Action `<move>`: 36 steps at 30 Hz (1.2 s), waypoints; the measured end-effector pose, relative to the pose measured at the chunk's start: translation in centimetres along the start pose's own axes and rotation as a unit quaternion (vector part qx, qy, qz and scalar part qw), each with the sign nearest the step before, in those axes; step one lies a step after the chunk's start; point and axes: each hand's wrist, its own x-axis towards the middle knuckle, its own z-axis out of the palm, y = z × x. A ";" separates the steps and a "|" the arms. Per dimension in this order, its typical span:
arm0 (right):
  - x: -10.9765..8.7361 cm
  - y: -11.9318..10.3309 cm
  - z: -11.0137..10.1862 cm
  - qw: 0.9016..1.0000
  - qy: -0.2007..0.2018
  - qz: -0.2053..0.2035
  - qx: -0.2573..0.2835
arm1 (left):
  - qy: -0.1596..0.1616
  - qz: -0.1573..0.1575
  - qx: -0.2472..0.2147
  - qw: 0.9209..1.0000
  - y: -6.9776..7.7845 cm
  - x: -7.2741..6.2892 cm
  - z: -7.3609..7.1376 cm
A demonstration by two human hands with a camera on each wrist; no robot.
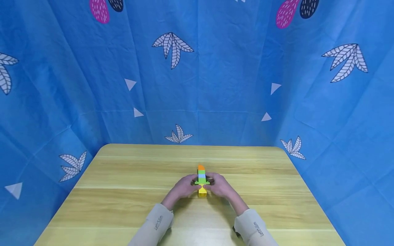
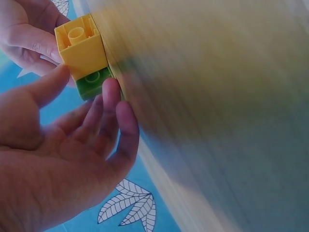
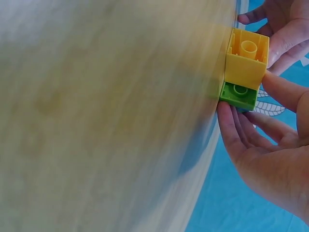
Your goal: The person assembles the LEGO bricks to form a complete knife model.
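A toy building-block model lies lengthwise on the table. Its far tip is an orange brick, followed by green and light blue bricks. A wider green piece crosses it, and a yellow brick forms the near end. That yellow brick shows its hollow underside in both wrist views. From the left side, my left hand holds the model between thumb and fingers. My right hand grips it the same way from the right, thumb at the yellow brick. Fingers partly hide the green crosspiece.
The light wooden table extends around the hands on all sides. Blue cloth printed with leaves and triangles hangs behind it and along both sides. Pale sleeves cover both forearms.
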 end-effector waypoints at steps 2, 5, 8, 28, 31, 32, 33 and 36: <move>0.0 -0.1 0.0 1.000 -0.001 0.001 0.000 | -0.001 0.000 0.001 1.000 -0.1 0.0 0.0; 0.0 -0.1 0.0 1.000 -0.001 0.001 0.001 | -0.003 0.001 -0.001 1.000 -0.1 0.1 0.0; 0.0 0.0 0.0 1.000 -0.001 0.001 0.000 | -0.004 -0.004 -0.005 1.000 -0.1 0.0 -0.1; -0.1 -0.1 -0.1 1.000 0.000 0.005 0.009 | -0.007 -0.025 -0.015 1.000 -0.1 0.0 -0.1; 0.0 -0.1 0.0 1.000 0.000 0.002 0.008 | -0.008 -0.025 -0.015 1.000 -0.1 0.0 0.0; 0.0 -0.1 0.0 1.000 0.000 0.001 0.007 | -0.008 -0.025 -0.015 1.000 -0.1 0.0 0.0; 0.0 -0.1 0.0 1.000 0.000 0.001 0.007 | -0.008 -0.025 -0.015 1.000 -0.1 0.0 0.0; 0.0 0.0 0.0 1.000 -0.003 0.001 0.008 | -0.009 -0.025 -0.016 1.000 -0.2 0.0 0.0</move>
